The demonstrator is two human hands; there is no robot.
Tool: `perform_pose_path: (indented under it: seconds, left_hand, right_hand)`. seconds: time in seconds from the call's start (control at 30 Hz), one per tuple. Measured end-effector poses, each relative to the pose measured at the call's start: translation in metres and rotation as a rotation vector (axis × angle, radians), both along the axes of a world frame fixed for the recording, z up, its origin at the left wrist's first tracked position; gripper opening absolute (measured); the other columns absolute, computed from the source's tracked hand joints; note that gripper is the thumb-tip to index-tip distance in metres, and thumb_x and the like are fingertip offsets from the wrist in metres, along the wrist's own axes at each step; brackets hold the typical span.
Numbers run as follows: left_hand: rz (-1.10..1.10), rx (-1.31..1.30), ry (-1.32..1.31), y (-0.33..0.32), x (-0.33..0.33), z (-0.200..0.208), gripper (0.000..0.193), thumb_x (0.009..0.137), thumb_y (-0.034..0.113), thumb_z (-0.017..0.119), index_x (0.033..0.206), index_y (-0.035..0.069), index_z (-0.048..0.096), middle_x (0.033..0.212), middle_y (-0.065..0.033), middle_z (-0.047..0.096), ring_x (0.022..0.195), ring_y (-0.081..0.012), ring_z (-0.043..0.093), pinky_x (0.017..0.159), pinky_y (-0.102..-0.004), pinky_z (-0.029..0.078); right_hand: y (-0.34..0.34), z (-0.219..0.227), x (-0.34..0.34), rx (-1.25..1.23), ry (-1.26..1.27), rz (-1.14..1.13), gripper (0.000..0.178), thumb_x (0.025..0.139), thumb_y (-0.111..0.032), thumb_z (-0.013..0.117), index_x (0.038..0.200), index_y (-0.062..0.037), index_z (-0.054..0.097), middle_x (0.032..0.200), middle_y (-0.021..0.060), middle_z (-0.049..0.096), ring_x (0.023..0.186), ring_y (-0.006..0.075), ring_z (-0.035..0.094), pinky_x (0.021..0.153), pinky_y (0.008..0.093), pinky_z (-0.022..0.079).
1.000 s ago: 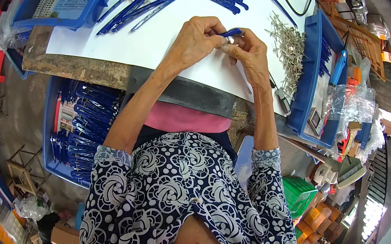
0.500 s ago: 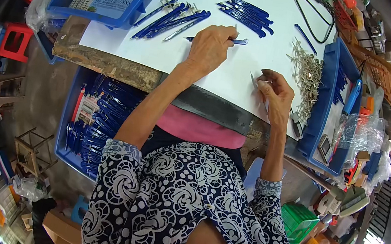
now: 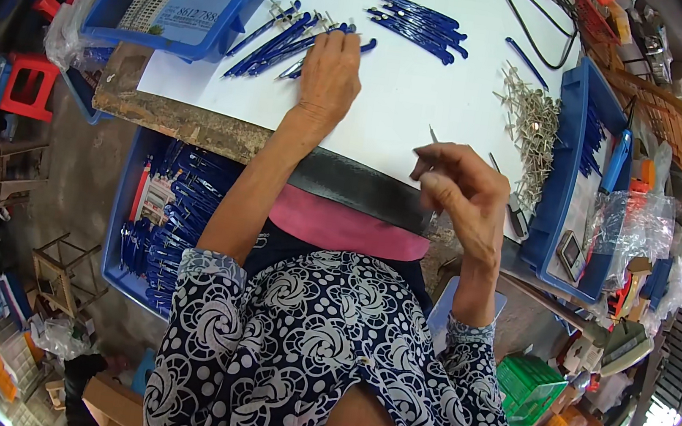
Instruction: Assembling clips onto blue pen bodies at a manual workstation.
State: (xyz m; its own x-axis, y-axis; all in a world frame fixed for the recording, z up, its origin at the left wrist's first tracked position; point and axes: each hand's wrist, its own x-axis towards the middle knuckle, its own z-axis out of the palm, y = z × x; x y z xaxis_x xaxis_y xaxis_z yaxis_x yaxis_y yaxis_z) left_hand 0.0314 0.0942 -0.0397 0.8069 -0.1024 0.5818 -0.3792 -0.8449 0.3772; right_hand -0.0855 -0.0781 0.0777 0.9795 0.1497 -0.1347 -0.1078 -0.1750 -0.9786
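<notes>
My left hand (image 3: 330,75) is over the left part of the white worktop, its fingers closed on a slim blue piece with a hooked end (image 3: 368,46). That hand touches or hovers at a fanned pile of similar blue pieces with silver metal pins (image 3: 272,44). Closer to the table's front edge, my right hand (image 3: 467,190) has its fingers curled round a thin pointed metal tool (image 3: 432,134); only the tip shows, so its kind is unclear. A second pile of blue pieces (image 3: 419,27) lies farther back, and a heap of silver pins (image 3: 530,126) spreads at the right.
Blue trays stand at the left (image 3: 208,48) and right (image 3: 565,155) of the worktop. A black cord loop (image 3: 569,37) and a lone blue piece (image 3: 527,63) lie at the back right. Below the table's left side sits a blue bin (image 3: 118,262) full of blue pieces.
My left hand has moved left with the blue piece, to the left pile. My right hand has shifted slightly left and toward me, still with the pointed tool.
</notes>
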Motion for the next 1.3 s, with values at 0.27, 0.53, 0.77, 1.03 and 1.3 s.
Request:
perform_pose_path:
  seconds: [0.27, 0.53, 0.77, 1.03, 1.3]
  left_hand:
    - [0.12, 0.174, 0.0, -0.003, 0.003, 0.002, 0.01, 0.069, 0.002, 0.054, 0.079, 0.003, 0.053, 0.083, -0.0095, 0.05, 0.08, -0.0252, 0.051, 0.065, -0.0365, 0.041]
    - [0.197, 0.266, 0.001, -0.003, 0.005, -0.006, 0.009, 0.072, 0.005, 0.055, 0.081, 0.007, 0.055, 0.084, -0.0065, 0.051, 0.08, -0.023, 0.05, 0.067, -0.0386, 0.035]
    - [0.175, 0.231, -0.032, -0.003, 0.002, -0.002, 0.012, 0.072, 0.005, 0.055, 0.084, 0.006, 0.056, 0.085, -0.0072, 0.05, 0.082, -0.0233, 0.049, 0.069, -0.0387, 0.034]
    - [0.021, 0.186, -0.041, -0.02, 0.001, 0.013, 0.023, 0.071, 0.006, 0.06, 0.094, 0.008, 0.056, 0.091, -0.0086, 0.051, 0.092, -0.0254, 0.046, 0.074, -0.0395, 0.035]
    - [-0.168, 0.079, -0.025, -0.041, 0.034, -0.005, 0.029, 0.07, 0.001, 0.058, 0.098, 0.008, 0.056, 0.099, -0.0087, 0.056, 0.095, -0.0273, 0.05, 0.077, -0.0385, 0.041]
  right_hand:
    - [0.027, 0.062, -0.007, 0.258, -0.812, 0.46, 0.015, 0.076, -0.008, 0.051, 0.083, 0.0024, 0.059, 0.07, 0.0102, 0.057, 0.05, 0.0148, 0.051, 0.043, 0.0208, 0.039]
    - [0.027, 0.108, -0.032, 0.327, -0.893, 0.571, 0.031, 0.068, -0.03, 0.068, 0.095, -0.0153, 0.065, 0.087, 0.0056, 0.061, 0.049, 0.0175, 0.052, 0.032, 0.0343, 0.042]
    - [0.016, 0.096, -0.008, 0.288, -0.934, 0.493, 0.027, 0.07, -0.027, 0.065, 0.092, -0.0115, 0.064, 0.083, 0.007, 0.061, 0.05, 0.0172, 0.053, 0.034, 0.0326, 0.043]
    - [-0.005, 0.09, -0.011, 0.242, -0.983, 0.359, 0.023, 0.072, -0.022, 0.062, 0.089, -0.0073, 0.063, 0.079, 0.0085, 0.061, 0.05, 0.0168, 0.054, 0.037, 0.0307, 0.044]
    - [-0.044, 0.087, -0.048, 0.133, -1.011, 0.216, 0.019, 0.074, -0.018, 0.059, 0.086, -0.0031, 0.062, 0.075, 0.0101, 0.061, 0.051, 0.0165, 0.055, 0.04, 0.0289, 0.045]
